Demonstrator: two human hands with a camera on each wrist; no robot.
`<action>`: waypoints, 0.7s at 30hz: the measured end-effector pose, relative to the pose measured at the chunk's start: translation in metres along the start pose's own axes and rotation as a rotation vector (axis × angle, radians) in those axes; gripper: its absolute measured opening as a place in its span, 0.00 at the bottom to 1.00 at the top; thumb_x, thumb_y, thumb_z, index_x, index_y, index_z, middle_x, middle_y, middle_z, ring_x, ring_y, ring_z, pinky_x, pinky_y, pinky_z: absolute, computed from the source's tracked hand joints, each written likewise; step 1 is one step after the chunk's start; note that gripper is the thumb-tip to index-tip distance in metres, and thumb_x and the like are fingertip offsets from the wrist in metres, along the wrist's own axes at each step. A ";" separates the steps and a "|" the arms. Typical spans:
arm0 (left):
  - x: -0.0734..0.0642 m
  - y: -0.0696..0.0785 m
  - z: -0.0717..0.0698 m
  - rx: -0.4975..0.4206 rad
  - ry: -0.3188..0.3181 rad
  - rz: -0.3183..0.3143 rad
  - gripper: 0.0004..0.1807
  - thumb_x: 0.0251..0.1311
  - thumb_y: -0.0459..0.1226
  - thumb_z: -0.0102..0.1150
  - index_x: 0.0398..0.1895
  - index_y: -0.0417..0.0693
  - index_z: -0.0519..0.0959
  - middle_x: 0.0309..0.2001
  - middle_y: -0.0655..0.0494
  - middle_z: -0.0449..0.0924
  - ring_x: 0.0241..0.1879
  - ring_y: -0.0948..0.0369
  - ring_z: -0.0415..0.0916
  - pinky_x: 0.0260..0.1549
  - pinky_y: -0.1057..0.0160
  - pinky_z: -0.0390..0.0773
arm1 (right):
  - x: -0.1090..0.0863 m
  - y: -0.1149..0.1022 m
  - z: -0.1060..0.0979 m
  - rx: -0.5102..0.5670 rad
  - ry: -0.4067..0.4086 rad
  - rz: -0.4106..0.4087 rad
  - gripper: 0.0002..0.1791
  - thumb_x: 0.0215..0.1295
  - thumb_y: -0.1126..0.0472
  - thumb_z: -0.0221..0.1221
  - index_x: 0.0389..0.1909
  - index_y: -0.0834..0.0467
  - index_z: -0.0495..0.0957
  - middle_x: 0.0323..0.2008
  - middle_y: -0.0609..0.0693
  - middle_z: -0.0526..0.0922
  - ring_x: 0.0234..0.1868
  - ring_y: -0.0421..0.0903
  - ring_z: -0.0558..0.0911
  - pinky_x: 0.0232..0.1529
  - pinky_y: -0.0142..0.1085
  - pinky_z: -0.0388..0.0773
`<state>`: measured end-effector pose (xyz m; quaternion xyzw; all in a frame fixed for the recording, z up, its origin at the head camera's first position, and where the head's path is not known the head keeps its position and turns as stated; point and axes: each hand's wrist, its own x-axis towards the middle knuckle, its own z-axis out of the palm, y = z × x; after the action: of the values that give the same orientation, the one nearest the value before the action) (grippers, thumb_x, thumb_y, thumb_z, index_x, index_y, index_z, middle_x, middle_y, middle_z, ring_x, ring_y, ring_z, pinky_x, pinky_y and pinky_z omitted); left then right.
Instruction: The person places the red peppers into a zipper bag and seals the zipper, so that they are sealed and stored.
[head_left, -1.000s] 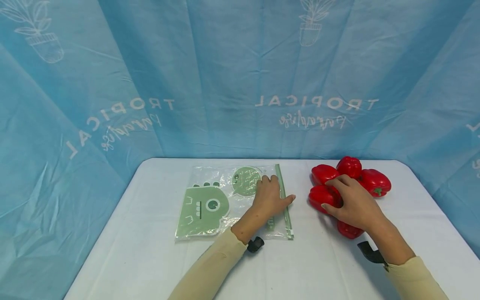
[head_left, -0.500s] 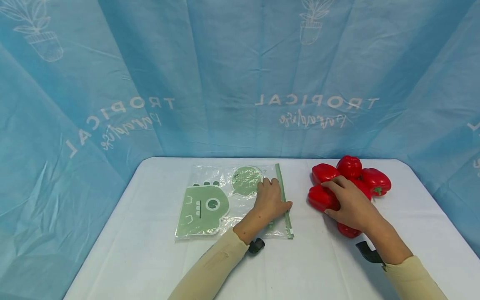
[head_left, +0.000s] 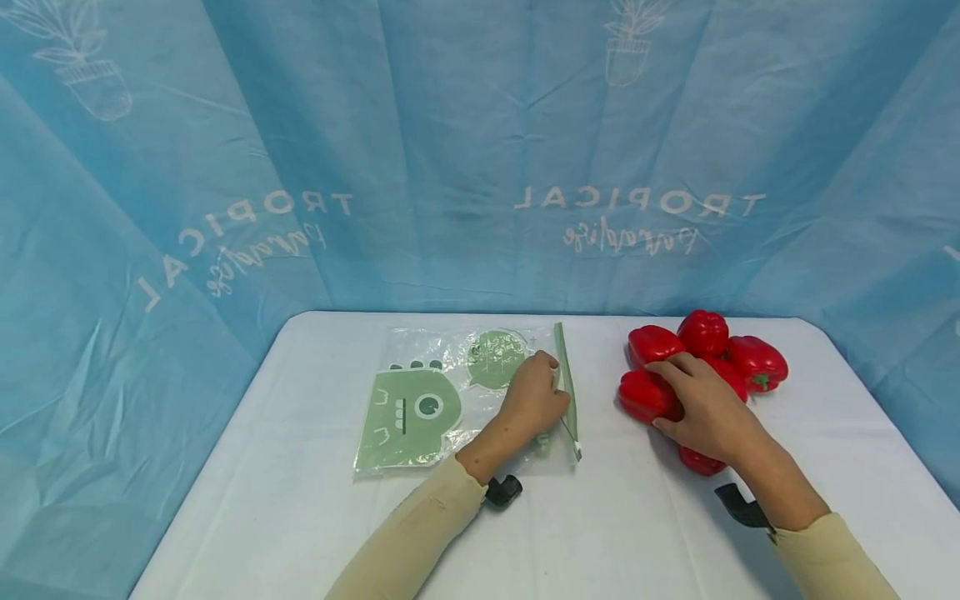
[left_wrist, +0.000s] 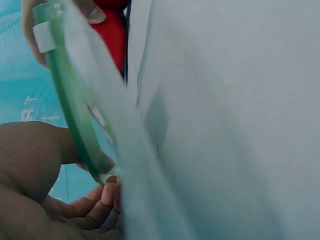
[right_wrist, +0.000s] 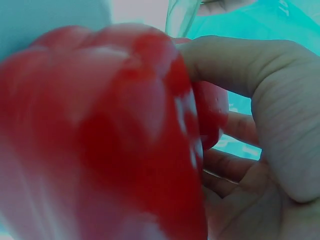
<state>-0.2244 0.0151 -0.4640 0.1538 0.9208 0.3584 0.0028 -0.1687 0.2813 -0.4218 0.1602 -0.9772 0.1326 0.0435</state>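
A clear zip bag [head_left: 408,421] with green monster prints lies flat on the white table, its opening towards the right. My left hand [head_left: 534,396] pinches the bag near its green zip strip [left_wrist: 70,107], and that edge is raised. A white slider [left_wrist: 44,37] sits at one end of the strip. To the right, my right hand [head_left: 705,408] grips a red bell pepper [head_left: 647,397] at the left of a cluster, thumb and fingers around it. Close to the right wrist camera, another bell pepper [right_wrist: 100,140] hides much of the gripped one [right_wrist: 214,110].
Several more red bell peppers [head_left: 756,360] lie around and behind the right hand. One pepper [head_left: 701,461] is partly under the right wrist. A blue printed curtain [head_left: 450,150] hangs behind the table [head_left: 247,517]. Black camera mounts [head_left: 502,492] stick out from both wrists.
The left fingers have curled from resting on the bag to pinching its edge, and the zip strip has lifted and bent. The right hand has closed its thumb and fingers on the pepper.
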 end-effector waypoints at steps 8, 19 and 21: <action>-0.003 -0.003 -0.004 -0.121 0.059 0.005 0.13 0.63 0.32 0.63 0.49 0.36 0.79 0.29 0.56 0.81 0.26 0.65 0.74 0.26 0.67 0.76 | -0.001 -0.003 -0.001 -0.007 0.041 -0.025 0.58 0.31 0.58 0.88 0.71 0.60 0.73 0.63 0.64 0.75 0.64 0.67 0.72 0.45 0.64 0.86; -0.009 -0.004 -0.008 -0.149 0.106 -0.018 0.07 0.62 0.32 0.65 0.41 0.40 0.81 0.30 0.57 0.81 0.28 0.65 0.76 0.28 0.68 0.76 | 0.000 -0.012 -0.003 0.024 0.065 -0.032 0.60 0.32 0.58 0.88 0.73 0.57 0.71 0.64 0.61 0.74 0.65 0.65 0.73 0.45 0.63 0.86; -0.012 -0.003 -0.009 -0.168 0.125 -0.009 0.07 0.60 0.30 0.65 0.41 0.40 0.82 0.31 0.56 0.83 0.29 0.65 0.77 0.28 0.68 0.77 | 0.000 -0.013 -0.003 0.037 0.065 -0.029 0.60 0.32 0.58 0.88 0.73 0.56 0.71 0.65 0.61 0.74 0.65 0.65 0.74 0.45 0.63 0.86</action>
<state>-0.2149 0.0038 -0.4604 0.1264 0.8866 0.4431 -0.0403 -0.1648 0.2703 -0.4158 0.1707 -0.9702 0.1551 0.0742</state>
